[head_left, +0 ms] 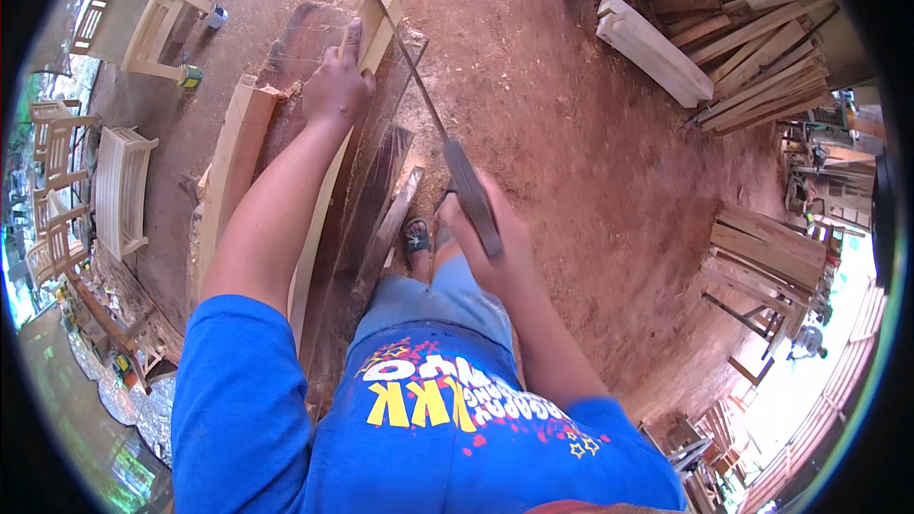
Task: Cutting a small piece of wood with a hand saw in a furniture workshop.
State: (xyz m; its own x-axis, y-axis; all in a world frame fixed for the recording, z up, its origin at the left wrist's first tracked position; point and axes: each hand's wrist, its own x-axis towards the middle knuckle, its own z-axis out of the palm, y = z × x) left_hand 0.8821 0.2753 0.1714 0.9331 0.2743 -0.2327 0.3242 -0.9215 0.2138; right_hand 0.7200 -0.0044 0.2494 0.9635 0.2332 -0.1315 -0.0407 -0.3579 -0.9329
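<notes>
A pale wooden board point(376, 36) lies lengthwise ahead of me on a dark wooden workbench point(328, 271). My left hand point(341, 86) presses down on this board, its index finger stretched along the wood near the far end and the other fingers curled at the side. In my right hand point(500, 240) is the dark handle of a handsaw point(464, 181), fingers wrapped round it. The thin blade slants up and left and crosses the board's far end, just beyond my left fingertips. Whether its teeth are in the wood I cannot tell.
Another thick timber point(240, 128) lies left of the board. Offcuts and planks are piled point(762, 48) at the far right, beside a pale squared beam point(652, 49). Wooden chairs point(59, 148) and a slatted bench point(122, 188) stand left. Sawdust covers the brown floor point(609, 228).
</notes>
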